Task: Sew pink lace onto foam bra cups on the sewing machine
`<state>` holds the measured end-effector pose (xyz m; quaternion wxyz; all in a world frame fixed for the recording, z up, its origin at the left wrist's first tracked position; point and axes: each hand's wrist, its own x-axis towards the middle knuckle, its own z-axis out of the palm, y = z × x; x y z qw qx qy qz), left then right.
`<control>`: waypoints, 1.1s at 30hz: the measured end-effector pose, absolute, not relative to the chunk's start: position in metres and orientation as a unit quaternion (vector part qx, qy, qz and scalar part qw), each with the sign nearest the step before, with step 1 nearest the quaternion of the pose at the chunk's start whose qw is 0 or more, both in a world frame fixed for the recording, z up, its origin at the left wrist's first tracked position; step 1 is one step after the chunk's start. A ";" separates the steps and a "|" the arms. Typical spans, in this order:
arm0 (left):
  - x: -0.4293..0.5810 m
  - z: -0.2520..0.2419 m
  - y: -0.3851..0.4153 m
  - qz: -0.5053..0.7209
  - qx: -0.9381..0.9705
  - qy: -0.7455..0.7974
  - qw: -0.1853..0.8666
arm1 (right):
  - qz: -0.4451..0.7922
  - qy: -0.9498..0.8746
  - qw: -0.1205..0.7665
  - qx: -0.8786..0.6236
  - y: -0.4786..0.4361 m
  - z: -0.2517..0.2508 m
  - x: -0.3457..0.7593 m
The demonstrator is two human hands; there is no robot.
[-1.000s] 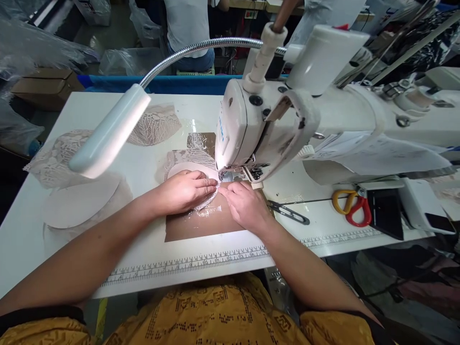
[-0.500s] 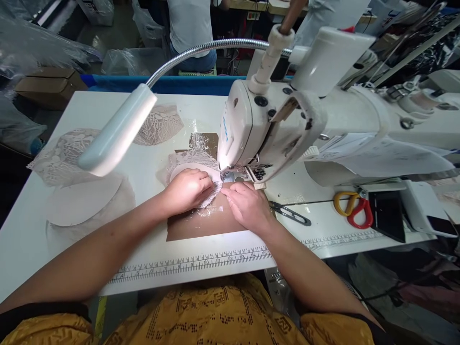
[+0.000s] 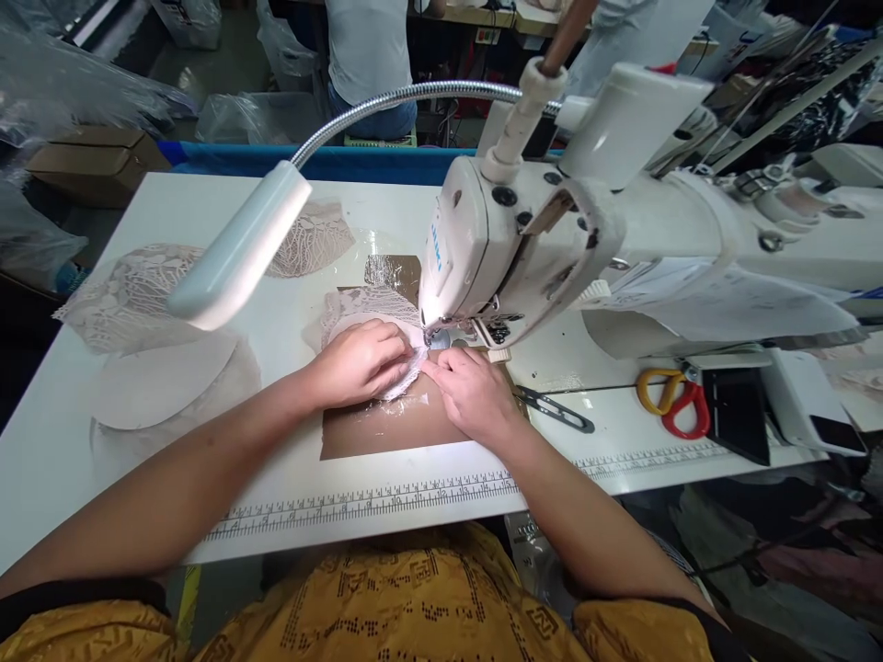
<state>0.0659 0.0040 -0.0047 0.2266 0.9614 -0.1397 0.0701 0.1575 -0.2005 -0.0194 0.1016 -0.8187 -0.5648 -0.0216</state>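
A pale pink lace piece (image 3: 376, 302) with a smooth rounded cup-like layer lies under the needle area of the white sewing machine (image 3: 455, 248). My left hand (image 3: 362, 363) rests over this piece, its fingers bent and pressed on the lace just left of the presser foot. On the near right side, my right hand (image 3: 473, 391) pinches the lace edge between thumb and forefinger, close to the needle. Brown tape (image 3: 379, 432) covers the table beneath both hands. The fingers partly hide the lace.
More lace pieces (image 3: 134, 294) and a smooth oval pad (image 3: 162, 382) lie at the left, below a lamp (image 3: 241, 244) on a bendy neck. Right of my hand are a dark thread snipper (image 3: 556, 409) and red-yellow scissors (image 3: 682, 405). A ruler strip (image 3: 372, 504) runs along the front edge.
My hands stay at the needle with the lace, the fingers shifting only slightly. The whole view has moved a little; the lamp appears slightly further right.
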 end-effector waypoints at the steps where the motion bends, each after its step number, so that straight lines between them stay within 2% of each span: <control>1: 0.065 -0.006 0.005 0.078 0.958 -0.164 0.224 | -0.023 -0.564 0.095 -0.820 -0.201 -0.019 0.157; 5: 0.062 -0.011 0.005 0.081 0.951 -0.234 0.183 | -0.028 -0.559 0.077 -0.825 -0.203 -0.018 0.154; 9: 0.059 -0.011 0.001 0.070 0.956 -0.243 0.147 | -0.033 -0.550 0.075 -0.831 -0.205 -0.018 0.151; 21: 0.059 -0.008 -0.008 0.072 0.970 -0.195 0.126 | -0.051 -0.529 0.066 -0.845 -0.201 -0.021 0.155; 33: 0.057 -0.010 -0.003 0.069 0.967 -0.202 0.140 | -0.053 -0.560 0.099 -0.821 -0.208 -0.024 0.160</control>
